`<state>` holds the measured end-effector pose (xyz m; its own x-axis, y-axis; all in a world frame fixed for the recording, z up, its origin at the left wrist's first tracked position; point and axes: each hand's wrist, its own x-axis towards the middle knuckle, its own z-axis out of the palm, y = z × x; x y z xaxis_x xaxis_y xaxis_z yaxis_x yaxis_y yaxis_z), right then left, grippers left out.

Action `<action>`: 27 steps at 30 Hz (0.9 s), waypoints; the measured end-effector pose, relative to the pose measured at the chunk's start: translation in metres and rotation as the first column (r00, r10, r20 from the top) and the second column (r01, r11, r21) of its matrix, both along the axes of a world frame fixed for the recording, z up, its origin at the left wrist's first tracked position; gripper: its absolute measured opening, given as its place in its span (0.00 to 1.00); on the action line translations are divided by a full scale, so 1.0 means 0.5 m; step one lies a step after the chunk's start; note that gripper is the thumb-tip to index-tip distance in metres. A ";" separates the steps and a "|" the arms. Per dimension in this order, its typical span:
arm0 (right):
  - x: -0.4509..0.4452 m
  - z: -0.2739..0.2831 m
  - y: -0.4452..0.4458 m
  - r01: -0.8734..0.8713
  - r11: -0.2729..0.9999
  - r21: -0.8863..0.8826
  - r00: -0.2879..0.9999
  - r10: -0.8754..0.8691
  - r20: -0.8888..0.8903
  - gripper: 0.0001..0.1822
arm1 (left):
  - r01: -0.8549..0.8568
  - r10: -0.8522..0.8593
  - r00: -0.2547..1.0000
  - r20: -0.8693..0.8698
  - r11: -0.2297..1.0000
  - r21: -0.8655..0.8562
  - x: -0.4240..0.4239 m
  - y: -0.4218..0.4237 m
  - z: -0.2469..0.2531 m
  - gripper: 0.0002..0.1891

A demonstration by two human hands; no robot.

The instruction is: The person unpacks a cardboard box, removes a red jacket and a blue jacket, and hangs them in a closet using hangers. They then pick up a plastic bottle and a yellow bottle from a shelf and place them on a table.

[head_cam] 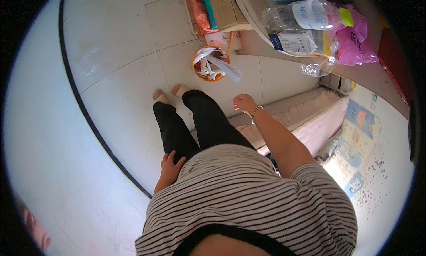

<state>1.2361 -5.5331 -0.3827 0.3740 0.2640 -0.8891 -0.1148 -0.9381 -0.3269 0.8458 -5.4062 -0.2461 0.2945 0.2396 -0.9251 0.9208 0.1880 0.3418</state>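
Note:
My left hand rests on the thigh of my black trousers, thumb spread from the fingers, and holds nothing. Hanging over the floor in front of my right leg, my right hand is loosely curled with nothing showing in it; its palm is hidden. Two thin bracelets circle that wrist. Nearest to this hand stands an orange-rimmed waste bin, filled with white paper and plastic scraps. A clear plastic piece sticks out over the bin's rim towards my right hand. Neither hand touches the bin.
At upper right, a rounded shelf carries a plastic bottle, a carton and a pink plastic bag. A cardboard box stands beside it. A pale, pink-sided ledge runs along my right. The white wall is on my left.

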 end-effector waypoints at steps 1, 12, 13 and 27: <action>0.000 0.005 -0.005 0.032 0.999 -0.036 0.999 -0.031 0.041 0.18 | 0.122 -0.123 0.989 -0.085 0.992 -0.020 0.001 0.002 -0.014 0.40; 0.102 -0.178 0.019 0.346 0.913 -0.218 0.903 -0.260 0.343 0.35 | 0.418 -0.432 0.850 -0.303 0.901 -0.113 -0.010 0.035 -0.072 0.47; 0.106 -0.205 0.025 0.389 0.903 -0.183 0.887 -0.314 0.338 0.35 | 0.422 -0.436 0.848 -0.301 0.900 -0.113 -0.013 0.036 -0.077 0.47; 0.112 -0.209 0.117 0.006 0.964 -0.266 0.779 0.162 0.606 0.19 | 0.373 -0.383 0.882 -0.274 0.924 -0.089 -0.023 0.053 -0.077 0.46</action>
<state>1.2921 -5.4749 -0.4870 0.8504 0.1277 -0.5104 0.1099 -0.9918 -0.0650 0.8344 -5.3799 -0.2848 0.0839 0.1308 -0.9879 0.9806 -0.1870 0.0585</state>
